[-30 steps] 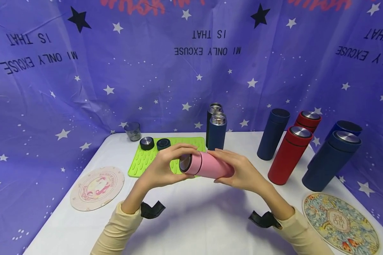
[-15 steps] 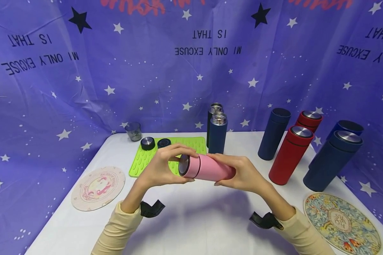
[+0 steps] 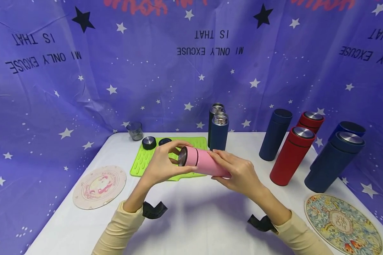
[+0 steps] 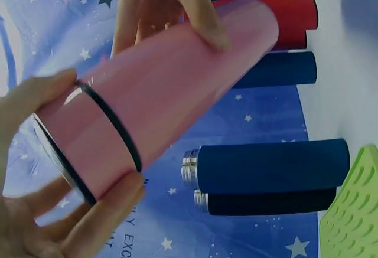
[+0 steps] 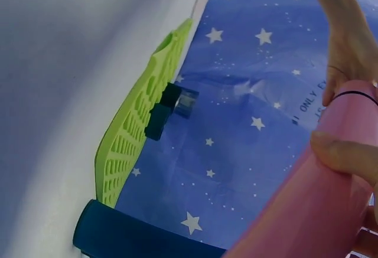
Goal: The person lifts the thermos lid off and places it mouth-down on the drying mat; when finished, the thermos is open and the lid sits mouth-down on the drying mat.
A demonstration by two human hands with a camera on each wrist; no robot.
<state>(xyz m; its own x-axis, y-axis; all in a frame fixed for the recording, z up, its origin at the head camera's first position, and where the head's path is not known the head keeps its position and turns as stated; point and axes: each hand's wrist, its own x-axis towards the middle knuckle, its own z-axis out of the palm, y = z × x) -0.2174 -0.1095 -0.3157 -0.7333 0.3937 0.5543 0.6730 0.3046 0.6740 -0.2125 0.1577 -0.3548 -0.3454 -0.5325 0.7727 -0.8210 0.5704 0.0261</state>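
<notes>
Between both hands a pink thermos (image 3: 207, 163) is held above the table, tilted, its silver-topped lid toward the left. The left hand (image 3: 162, 163) grips the lid (image 4: 97, 143), thumb on one side and fingers on the other. Around the lower body of the thermos the right hand (image 3: 240, 173) is wrapped. A dark ring marks the seam between lid and body, and no gap shows there. Behind the hands stand a lidless blue thermos (image 3: 219, 132) and a lidless black thermos (image 3: 211, 124). Two dark lids, one of them a black lid (image 3: 149, 143), lie on a green mat (image 3: 140, 164).
At the right stand several closed thermoses, including a red thermos (image 3: 290, 159) and a dark blue thermos (image 3: 330, 166). A small glass (image 3: 135, 131) is at the back left. A pink round mat (image 3: 99, 187) lies left, a patterned round mat (image 3: 344, 225) right, on the white table (image 3: 191, 226).
The pink thermos has risen slightly and tilts a little more, its base lower at the right. Both hands keep hold of it, and the right hand has turned slightly.
</notes>
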